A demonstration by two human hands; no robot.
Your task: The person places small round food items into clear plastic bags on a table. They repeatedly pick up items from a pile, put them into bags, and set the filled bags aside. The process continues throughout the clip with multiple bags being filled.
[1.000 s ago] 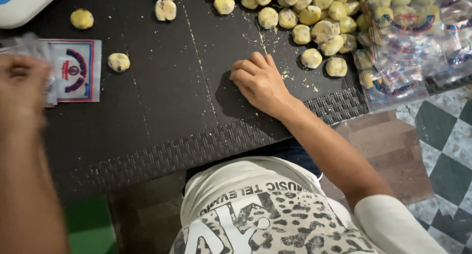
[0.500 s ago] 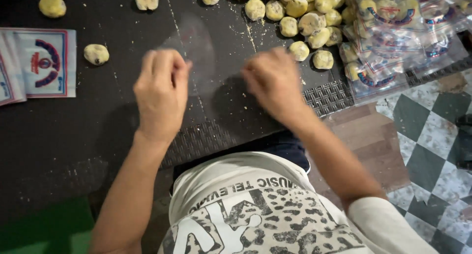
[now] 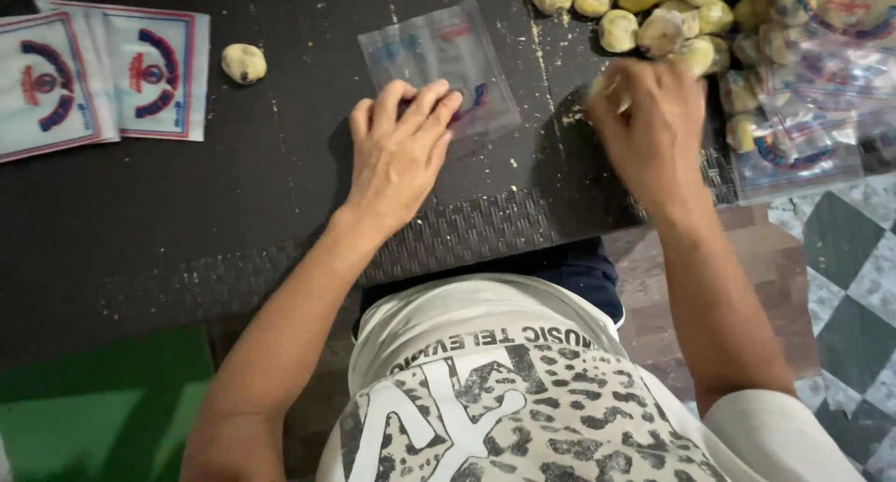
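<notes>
My left hand (image 3: pixel 399 155) lies flat on the black table (image 3: pixel 187 221), its fingertips pressing the near edge of a clear plastic bag (image 3: pixel 439 57). Over at the right, my right hand (image 3: pixel 653 132) has its fingers curled around a pale round cookie (image 3: pixel 605 88) at the edge of a heap of cookies (image 3: pixel 653 15). The cookies are yellowish with dark specks. Most of the held cookie is hidden by my fingers.
A stack of printed bags (image 3: pixel 93 76) lies at the far left, with one loose cookie (image 3: pixel 244 63) beside it. Filled cookie packets (image 3: pixel 803 118) are piled at the right table edge. Crumbs dot the table. Checkered floor (image 3: pixel 840 286) shows at the right.
My left hand came in from the left and laid a clear bag on the table. My right hand moved right to the cookie heap and closed on a cookie.
</notes>
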